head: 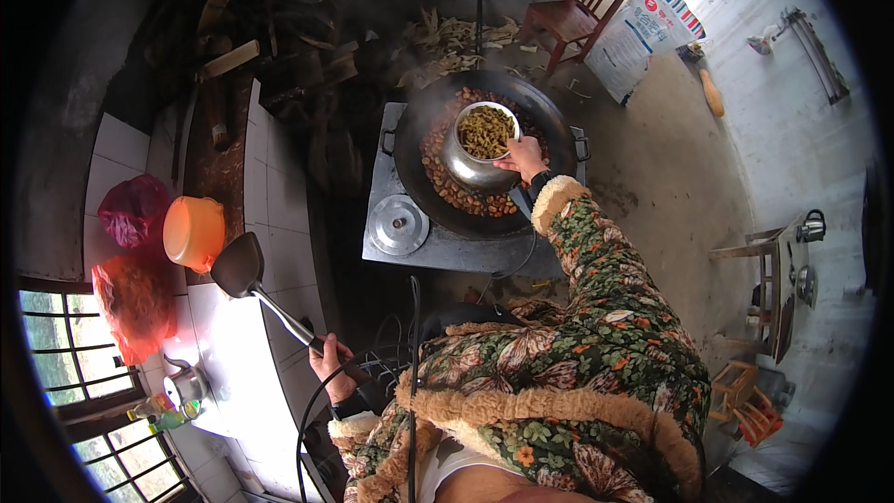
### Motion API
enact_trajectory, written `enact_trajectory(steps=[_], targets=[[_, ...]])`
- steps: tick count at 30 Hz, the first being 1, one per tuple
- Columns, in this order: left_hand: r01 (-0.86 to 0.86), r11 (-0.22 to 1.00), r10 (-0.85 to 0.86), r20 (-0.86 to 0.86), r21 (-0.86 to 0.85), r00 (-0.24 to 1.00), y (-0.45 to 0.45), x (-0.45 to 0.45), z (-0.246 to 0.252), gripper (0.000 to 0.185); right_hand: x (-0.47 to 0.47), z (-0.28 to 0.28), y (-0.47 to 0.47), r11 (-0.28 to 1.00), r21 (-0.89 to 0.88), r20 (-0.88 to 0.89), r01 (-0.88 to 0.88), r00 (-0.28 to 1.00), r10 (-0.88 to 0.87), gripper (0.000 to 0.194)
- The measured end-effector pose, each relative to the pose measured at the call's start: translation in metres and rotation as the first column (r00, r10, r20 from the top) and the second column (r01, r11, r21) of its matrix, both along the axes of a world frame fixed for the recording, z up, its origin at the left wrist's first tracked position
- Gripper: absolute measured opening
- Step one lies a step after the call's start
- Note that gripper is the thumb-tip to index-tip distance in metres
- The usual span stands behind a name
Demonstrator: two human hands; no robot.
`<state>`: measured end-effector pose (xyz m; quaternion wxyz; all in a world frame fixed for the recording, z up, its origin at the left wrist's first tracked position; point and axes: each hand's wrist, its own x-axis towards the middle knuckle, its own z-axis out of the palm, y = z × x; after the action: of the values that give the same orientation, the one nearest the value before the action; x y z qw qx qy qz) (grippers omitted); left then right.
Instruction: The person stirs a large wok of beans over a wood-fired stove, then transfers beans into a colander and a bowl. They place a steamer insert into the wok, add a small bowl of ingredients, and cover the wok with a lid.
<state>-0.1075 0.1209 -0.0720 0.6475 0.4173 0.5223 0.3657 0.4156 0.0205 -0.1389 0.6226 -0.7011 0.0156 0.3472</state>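
My right hand (524, 158) grips the rim of a round metal bowl (475, 173) and holds it over a large black wok (552, 108). Chopped yellow-green vegetables (485, 131) fill the bowl, which hides the middle of the wok. Around it in the wok lie many reddish-brown chunks (438, 175), perhaps small potatoes, with steam rising. Off to the left, my left hand (334, 367) holds a wok spatula (286, 316) by its handle. Its dark blade (239, 265) points up and away, beside an orange plastic pot-shaped container (195, 232).
The wok sits on a metal-topped stove (461, 251) with a round lid (398, 223) at its front left. A tiled counter (234, 342) on the left carries a kettle (187, 385) and plastic bags (133, 307). Beyond stand a wooden chair (569, 21), a sack (639, 42) and firewood (230, 59).
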Motion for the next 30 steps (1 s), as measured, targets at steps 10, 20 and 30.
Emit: enact_trajectory(steps=[10, 20, 30], targets=[[-0.014, 1.000, 0.014, -0.010, 0.002, 1.000, 0.000, -0.007, -0.001, 0.012, 0.000, 0.001, 0.006, 0.999, -0.051, 0.030, 0.016, 0.999, -0.014, 0.029], [-0.088, 0.996, 0.088, -0.011, -0.014, 0.996, 0.004, -0.036, 0.008, 0.015, -0.017, 0.017, 0.003, 0.990, 0.113, 0.072, -0.079, 0.995, 0.072, 0.032], [-0.209, 0.978, 0.206, 0.105, 0.021, 0.973, 0.017, -0.110, 0.011, 0.015, -0.152, 0.076, 0.102, 0.839, 0.032, 0.120, -0.544, 0.835, 0.537, 0.028]])
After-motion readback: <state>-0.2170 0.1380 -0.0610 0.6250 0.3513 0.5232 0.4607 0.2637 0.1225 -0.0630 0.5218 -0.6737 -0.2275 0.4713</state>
